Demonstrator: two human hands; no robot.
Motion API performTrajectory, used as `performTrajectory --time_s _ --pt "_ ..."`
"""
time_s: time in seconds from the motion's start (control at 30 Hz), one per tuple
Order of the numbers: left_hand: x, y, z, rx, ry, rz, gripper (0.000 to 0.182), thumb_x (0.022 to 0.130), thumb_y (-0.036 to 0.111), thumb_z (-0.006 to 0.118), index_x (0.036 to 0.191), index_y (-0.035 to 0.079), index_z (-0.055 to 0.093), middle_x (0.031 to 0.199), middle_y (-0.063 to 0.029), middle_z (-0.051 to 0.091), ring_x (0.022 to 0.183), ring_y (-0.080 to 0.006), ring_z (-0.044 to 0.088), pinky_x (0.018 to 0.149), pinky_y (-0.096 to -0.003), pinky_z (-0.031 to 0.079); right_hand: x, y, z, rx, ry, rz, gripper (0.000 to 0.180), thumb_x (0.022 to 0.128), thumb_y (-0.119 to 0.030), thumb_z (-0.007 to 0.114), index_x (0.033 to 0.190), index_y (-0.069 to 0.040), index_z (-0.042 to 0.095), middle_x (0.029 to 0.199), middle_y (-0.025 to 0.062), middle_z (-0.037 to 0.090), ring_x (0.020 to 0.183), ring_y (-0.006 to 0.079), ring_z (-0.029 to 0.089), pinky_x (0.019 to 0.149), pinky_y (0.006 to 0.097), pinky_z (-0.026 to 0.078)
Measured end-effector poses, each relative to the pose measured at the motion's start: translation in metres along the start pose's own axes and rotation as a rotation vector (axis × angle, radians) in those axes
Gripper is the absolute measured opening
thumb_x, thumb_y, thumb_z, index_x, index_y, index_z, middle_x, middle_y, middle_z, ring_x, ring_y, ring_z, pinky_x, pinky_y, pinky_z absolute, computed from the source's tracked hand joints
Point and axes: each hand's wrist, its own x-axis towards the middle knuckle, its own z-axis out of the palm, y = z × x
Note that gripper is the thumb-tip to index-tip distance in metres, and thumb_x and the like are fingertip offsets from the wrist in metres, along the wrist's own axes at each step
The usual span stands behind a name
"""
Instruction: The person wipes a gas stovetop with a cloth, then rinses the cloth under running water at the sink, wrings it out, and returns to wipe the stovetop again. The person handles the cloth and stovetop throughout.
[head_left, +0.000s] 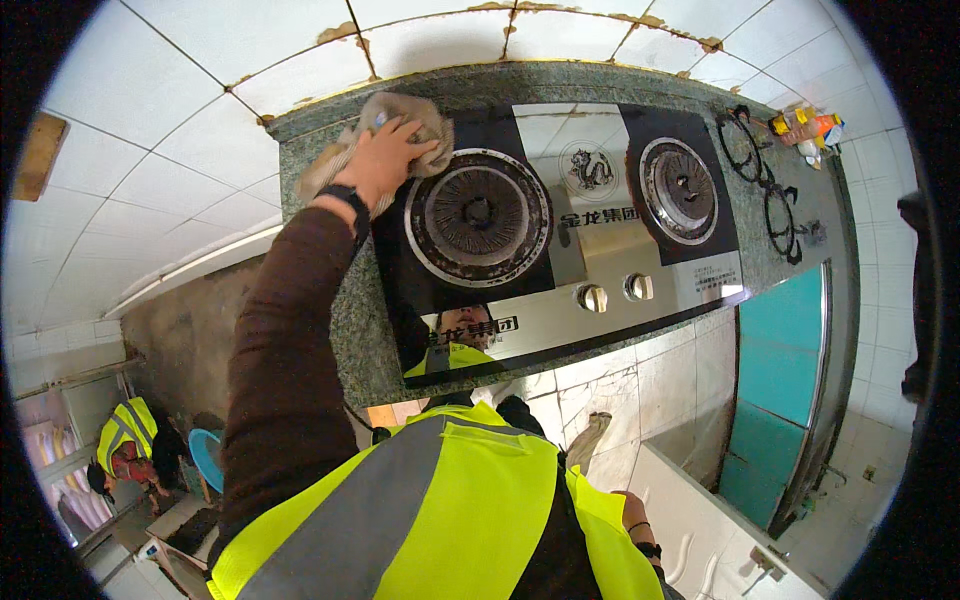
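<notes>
My left hand (386, 161) presses down on a crumpled, greyish-beige cloth (409, 116), fingers bent over it. Both are at the back left corner of a two-burner gas hob (517, 322), beside the left burner (480, 214). The burner heads look brown and stained, and the right burner (680, 191) has dark marks round its ring. Two metal control knobs (592, 298) sit on the shiny front panel. At the lower right, my right hand (634, 510) is mostly hidden by my yellow vest; its grip cannot be seen. A second beige cloth (589, 439) shows near it.
Black pan supports (780, 217) lie on the granite counter (814, 195). Bottles (806, 127) stand in the back right corner. Teal cabinet doors (780, 345) are below, near a white panel (697, 525). At far left, another person (127, 442) bends near a blue basin (206, 457).
</notes>
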Motion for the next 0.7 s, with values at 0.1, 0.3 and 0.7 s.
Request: performTrajectory --time_s 0.1,0.3,0.7 --pt "0.039 0.013 -0.002 0.018 0.065 0.101 0.056 0.079 0.010 0.058 0.129 0.035 0.047 0.139 -0.0025 0.036 0.127 -0.0270 0.034 0.090 -0.0516 0.037 -0.005 -0.001 0.012 0.204 0.016 0.045 0.029 0.084 -0.023 0.061 0.106 -0.006 0.057 0.086 0.0110 0.065 0.066 0.0210 0.064 0.054 0.0309 0.050" --pt "0.061 0.031 -0.005 -0.034 0.162 0.108 0.046 0.082 0.011 0.053 0.123 0.033 0.053 0.123 -0.0080 0.047 0.112 -0.0297 0.045 0.084 -0.0445 0.043 -0.023 -0.027 0.011 -0.263 0.041 -0.241 0.028 0.085 -0.024 0.059 0.105 -0.005 0.057 0.086 0.0100 0.065 0.066 0.0197 0.064 0.053 0.0302 0.050" --pt "-0.079 0.011 0.012 -0.117 0.130 -0.091 0.049 0.075 0.006 0.054 0.121 0.024 0.056 0.097 -0.0122 0.049 0.097 -0.0311 0.049 0.077 -0.0410 0.045 0.009 -0.097 -0.007 -0.119 0.019 -0.137 0.026 0.081 -0.015 0.065 0.105 -0.009 0.059 0.083 0.0074 0.065 0.067 0.0202 0.064 0.052 0.0294 0.049"
